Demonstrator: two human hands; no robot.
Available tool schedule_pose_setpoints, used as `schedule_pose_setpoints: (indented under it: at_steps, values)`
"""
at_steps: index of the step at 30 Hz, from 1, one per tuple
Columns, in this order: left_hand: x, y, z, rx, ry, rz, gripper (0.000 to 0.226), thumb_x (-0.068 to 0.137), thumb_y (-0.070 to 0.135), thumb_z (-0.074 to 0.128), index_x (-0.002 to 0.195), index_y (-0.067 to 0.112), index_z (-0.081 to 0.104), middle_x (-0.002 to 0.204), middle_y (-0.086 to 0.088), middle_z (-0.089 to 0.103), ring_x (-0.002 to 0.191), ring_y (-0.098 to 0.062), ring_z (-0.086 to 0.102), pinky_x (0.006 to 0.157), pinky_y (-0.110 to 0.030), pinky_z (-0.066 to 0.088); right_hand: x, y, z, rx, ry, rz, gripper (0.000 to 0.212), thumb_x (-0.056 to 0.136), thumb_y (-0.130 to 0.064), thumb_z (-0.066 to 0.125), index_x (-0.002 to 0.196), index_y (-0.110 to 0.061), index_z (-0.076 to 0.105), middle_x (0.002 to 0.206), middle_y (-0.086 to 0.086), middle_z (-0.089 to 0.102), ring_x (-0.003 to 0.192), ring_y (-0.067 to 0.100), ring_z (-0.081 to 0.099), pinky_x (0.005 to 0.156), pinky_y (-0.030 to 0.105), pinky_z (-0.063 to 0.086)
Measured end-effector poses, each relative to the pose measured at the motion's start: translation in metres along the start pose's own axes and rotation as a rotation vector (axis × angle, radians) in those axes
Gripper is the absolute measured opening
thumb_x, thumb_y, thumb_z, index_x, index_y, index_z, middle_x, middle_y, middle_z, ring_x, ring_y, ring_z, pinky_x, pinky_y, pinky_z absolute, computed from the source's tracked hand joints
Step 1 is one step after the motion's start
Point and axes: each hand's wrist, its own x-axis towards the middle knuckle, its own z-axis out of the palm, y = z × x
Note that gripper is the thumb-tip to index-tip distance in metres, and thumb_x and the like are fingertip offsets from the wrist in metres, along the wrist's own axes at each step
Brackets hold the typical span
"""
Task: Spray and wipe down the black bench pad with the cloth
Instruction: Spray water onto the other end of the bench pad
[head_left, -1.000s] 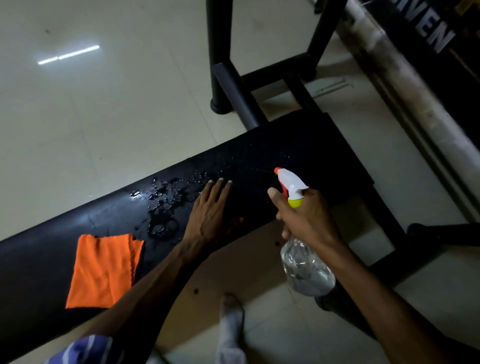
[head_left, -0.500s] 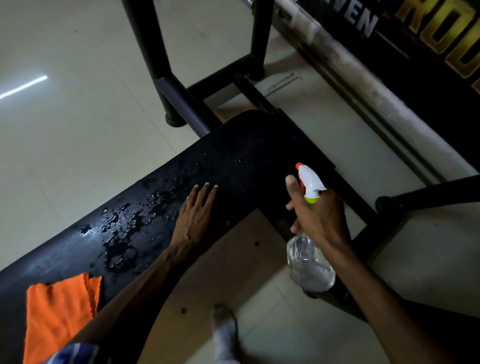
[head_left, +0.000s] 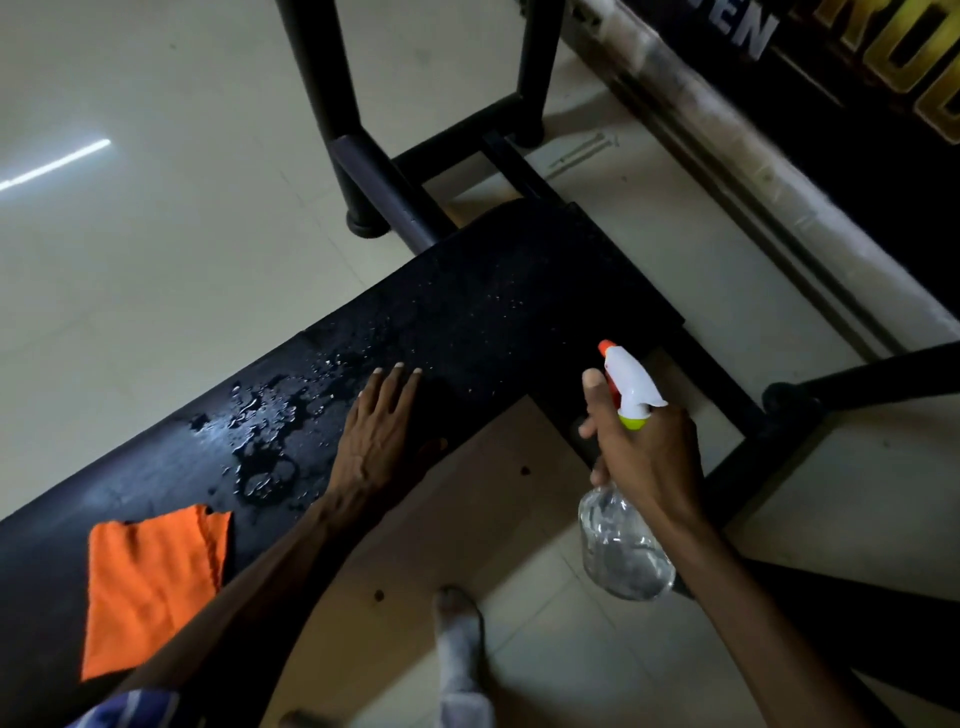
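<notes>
Head view: my right hand (head_left: 647, 452) has its grip curled round the spray bottle (head_left: 623, 545), nozzle aimed at the pad (head_left: 493, 312). Aimed too far out, the mist could miss onto the floor (head_left: 156, 260). My left hand (head_left: 376, 441) lies flat, fingers spread, on the pad beside the droplets (head_left: 260, 431). The cloth (head_left: 150, 587) lies untouched on the pad's near end.

Both forearms are bare down to the hands, the left hand (head_left: 376, 439) and the right hand (head_left: 644, 457), with no watch, ring or glove showing. Behind the left hand, at the upper arm, a blue sleeve (head_left: 130, 709) with pale stripes shows. Below and between the hands, a foot wears a white sock (head_left: 457, 631).
</notes>
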Motion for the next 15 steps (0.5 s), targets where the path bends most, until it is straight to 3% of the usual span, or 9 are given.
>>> schedule_pose_setpoints:
  at_steps: [4,8,10,12,15]
  values:
    - [-0.026,-0.024,-0.005,-0.007,0.023,-0.05,0.096,0.096,0.059,0.059,0.165,0.021,0.004,0.174,-0.004,0.002,0.161,-0.027,-0.002,0.126,-0.04,0.001,-0.02,-0.005,0.026,-0.043,-0.063,0.019,0.068,0.098,-0.063,0.051,0.119,0.0,0.069,0.06,0.016,0.067,0.04,0.022,0.061,0.06,0.042,0.064]
    - [-0.055,-0.051,-0.008,-0.033,0.061,-0.109,0.087,0.098,0.048,0.061,0.164,0.015,0.016,0.173,-0.01,0.013,0.16,-0.031,0.007,0.129,-0.042,0.01,-0.044,-0.007,0.053,-0.123,-0.231,-0.081,0.053,0.097,-0.065,0.049,0.129,-0.027,0.07,0.065,0.008,0.07,0.038,0.014,0.061,0.048,0.024,0.053]
    - [-0.07,-0.065,-0.009,-0.038,0.069,-0.149,0.082,0.099,0.045,0.062,0.163,0.013,0.021,0.172,-0.011,0.017,0.16,-0.033,0.01,0.129,-0.042,0.01,-0.054,-0.005,0.071,-0.176,-0.258,-0.114,0.058,0.096,-0.067,0.049,0.126,-0.024,0.073,0.058,0.016,0.065,0.038,0.018,0.062,0.046,0.028,0.053]
    - [-0.083,-0.076,-0.01,-0.038,0.071,-0.169,0.079,0.098,0.042,0.063,0.161,0.011,0.027,0.17,-0.013,0.022,0.159,-0.035,0.015,0.13,-0.045,0.014,-0.064,-0.005,0.087,-0.231,-0.268,-0.125,0.06,0.094,-0.068,0.052,0.12,-0.019,0.075,0.051,0.013,0.06,0.038,0.019,0.063,0.048,0.03,0.055]
    - [-0.101,-0.086,-0.012,-0.033,0.109,-0.176,0.075,0.096,0.034,0.069,0.157,0.008,0.034,0.165,-0.016,0.03,0.155,-0.038,0.022,0.128,-0.045,0.018,-0.077,-0.001,0.105,-0.206,-0.368,-0.113,0.062,0.09,-0.073,0.055,0.107,-0.017,0.075,0.063,0.004,0.072,0.04,0.015,0.067,0.049,0.024,0.052]
